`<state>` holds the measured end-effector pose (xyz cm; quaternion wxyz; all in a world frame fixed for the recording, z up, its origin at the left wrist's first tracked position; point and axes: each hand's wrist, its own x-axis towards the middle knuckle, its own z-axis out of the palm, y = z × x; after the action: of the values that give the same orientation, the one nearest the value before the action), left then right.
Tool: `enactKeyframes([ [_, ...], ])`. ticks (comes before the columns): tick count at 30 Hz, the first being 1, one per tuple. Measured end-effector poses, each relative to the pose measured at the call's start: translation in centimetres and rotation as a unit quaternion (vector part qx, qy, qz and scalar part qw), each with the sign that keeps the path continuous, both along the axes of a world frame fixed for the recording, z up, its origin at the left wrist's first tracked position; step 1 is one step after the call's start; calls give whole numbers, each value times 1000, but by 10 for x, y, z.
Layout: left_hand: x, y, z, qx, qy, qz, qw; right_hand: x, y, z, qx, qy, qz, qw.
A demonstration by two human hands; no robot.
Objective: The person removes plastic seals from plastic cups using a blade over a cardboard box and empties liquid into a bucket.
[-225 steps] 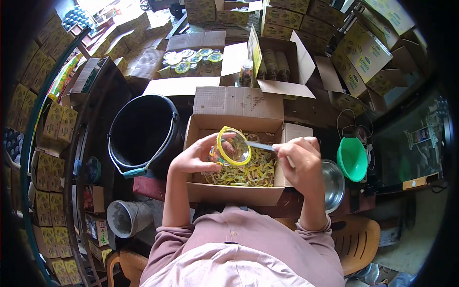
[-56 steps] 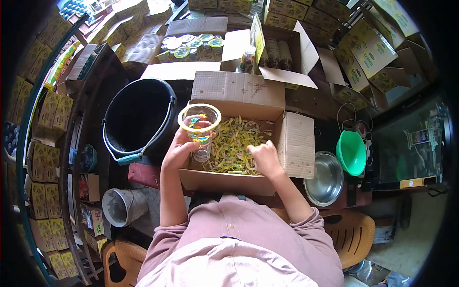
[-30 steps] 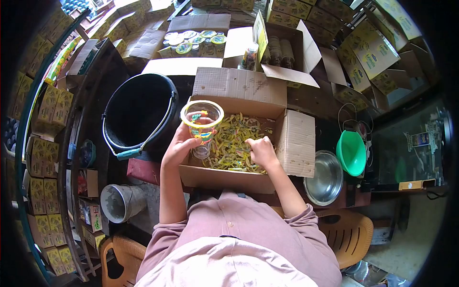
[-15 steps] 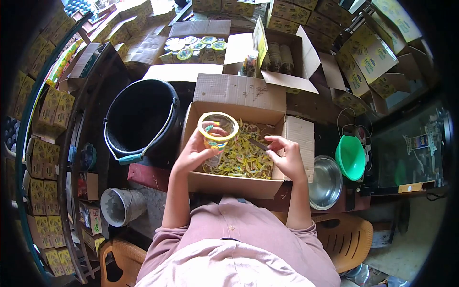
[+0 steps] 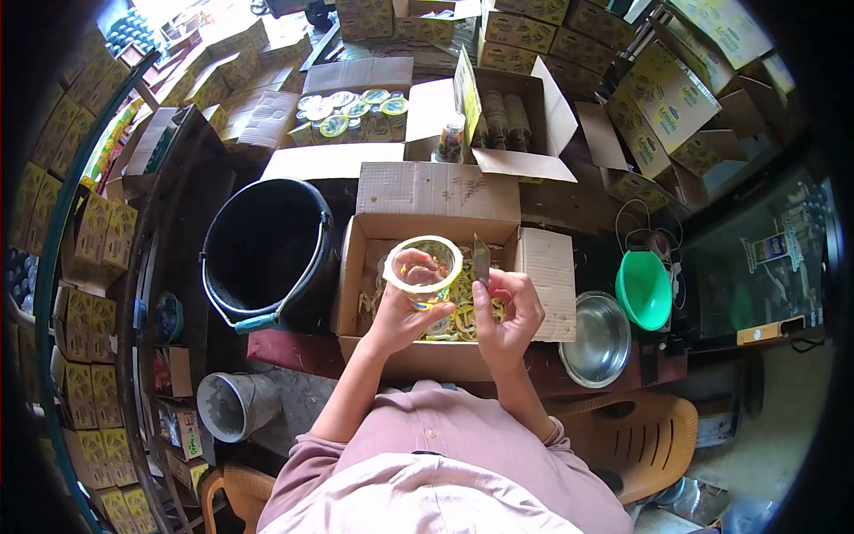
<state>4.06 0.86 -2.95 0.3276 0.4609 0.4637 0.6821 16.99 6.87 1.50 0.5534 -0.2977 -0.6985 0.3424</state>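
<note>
My left hand (image 5: 398, 319) is wrapped around a clear plastic jar (image 5: 425, 287) with a yellow rim, its mouth tilted up toward me. Through the jar wall my fingers show, along with some coloured print. In my right hand (image 5: 510, 322), a flat dark knife blade (image 5: 481, 258) is pinched between thumb and fingers, pointing up and away just right of the jar. Its handle is hidden in the hand. Both hands hover over an open cardboard box (image 5: 427, 360) partly filled with yellow-green strips of trimmings (image 5: 464, 292).
A black bucket (image 5: 213, 249) stands left of the box. On the right are a steel bowl (image 5: 596, 340) and a green basin (image 5: 644, 289). Behind, one carton holds lidded jars (image 5: 356, 109) and another stacked jars (image 5: 507, 116). A grey bucket (image 5: 233, 405) sits lower left.
The jar has shifted slightly right and down. My right hand has moved left, closer to the jar, and the blade has turned from slanting left to pointing upward.
</note>
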Motion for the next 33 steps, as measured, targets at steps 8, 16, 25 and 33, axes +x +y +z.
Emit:
enactKeyframes([
  [8,4,-5,9,-20,18,7,1000,-9,-13,10,78,-30,-35,996],
  [16,9,-7,19,-13,95,40,995,-12,-19,17,111,-48,-64,991],
  [25,13,-19,20,-34,116,53,991,-12,-19,21,113,-43,-78,990],
  [33,-13,-26,10,-37,88,-75,993,-14,-17,20,102,-37,-36,993],
])
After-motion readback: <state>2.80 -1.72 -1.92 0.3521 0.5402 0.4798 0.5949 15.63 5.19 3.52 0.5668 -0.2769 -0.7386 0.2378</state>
